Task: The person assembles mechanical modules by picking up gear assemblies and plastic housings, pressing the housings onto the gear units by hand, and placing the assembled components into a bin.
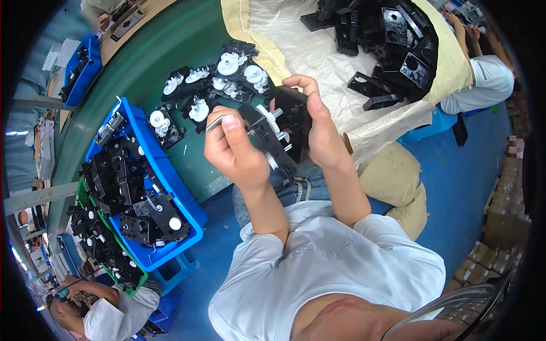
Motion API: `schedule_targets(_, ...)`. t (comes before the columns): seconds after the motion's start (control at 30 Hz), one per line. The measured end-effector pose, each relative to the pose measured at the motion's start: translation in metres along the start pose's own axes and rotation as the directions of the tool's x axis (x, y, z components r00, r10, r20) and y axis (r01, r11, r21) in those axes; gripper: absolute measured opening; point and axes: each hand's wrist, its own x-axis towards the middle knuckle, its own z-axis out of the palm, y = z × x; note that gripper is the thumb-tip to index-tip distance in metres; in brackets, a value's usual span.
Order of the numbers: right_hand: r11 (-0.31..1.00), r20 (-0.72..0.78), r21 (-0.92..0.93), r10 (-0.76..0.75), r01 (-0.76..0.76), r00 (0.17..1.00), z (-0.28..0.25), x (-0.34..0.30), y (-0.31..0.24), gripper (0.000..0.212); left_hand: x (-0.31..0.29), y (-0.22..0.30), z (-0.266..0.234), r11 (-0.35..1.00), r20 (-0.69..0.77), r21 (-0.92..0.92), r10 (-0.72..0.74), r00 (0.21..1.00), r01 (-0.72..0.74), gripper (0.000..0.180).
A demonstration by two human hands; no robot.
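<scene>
In front of my chest, my left hand (239, 152) is closed, thumb and fingers pinched at the end of a black plastic plate (276, 152) carrying white gears (271, 120). A short metal rod (214, 123) sticks out beside the left thumb; whether it belongs to the plate I cannot tell. My right hand (324, 133) wraps round a black plastic housing (296, 113) from the right, its index finger bent over the top. The plate stands tilted, right up against the open face of the housing. My left fingers hide part of the plate.
Several gear assemblies (228, 65) lie on the green table (196, 162). To the left, a blue bin (196, 219) and a green crate (136, 290) hold black assemblies. Black housings (398, 71) spill from a woven sack (318, 62) at the far right. Co-workers sit nearby.
</scene>
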Motion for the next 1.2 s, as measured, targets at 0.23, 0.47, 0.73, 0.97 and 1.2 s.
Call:
schedule_targets(0.23,0.996,-0.043,-0.078,-0.045,0.042,0.998,0.0023,-0.0042,-0.0025,0.060,-0.0022,-0.0016,0.0041,1.000,0.013,0.013,0.002,1.000,-0.003,0.018)
schedule_targets(0.47,0.993,-0.026,-0.102,-0.057,0.054,0.998,0.0023,-0.0069,-0.0048,0.057,-0.0032,0.0018,0.0053,0.999,0.031,0.035,0.000,1.000,-0.001,0.018)
schedule_targets(0.73,0.990,-0.025,-0.135,-0.050,0.047,0.998,0.0026,-0.0060,-0.0007,0.047,-0.0058,-0.0018,-0.0002,0.992,0.055,0.123,0.018,0.998,-0.025,0.021)
schedule_targets(0.97,0.992,0.001,-0.121,-0.044,0.044,0.999,0.0081,-0.0059,-0.0017,0.039,-0.0049,-0.0007,-0.0017,0.982,0.105,0.187,0.011,0.994,-0.031,0.025)
schedule_targets(1.2,0.993,-0.006,-0.119,-0.030,0.029,1.000,0.0081,-0.0042,-0.0009,0.035,-0.0052,-0.0060,-0.0024,0.971,0.114,0.227,0.048,0.992,-0.074,0.022)
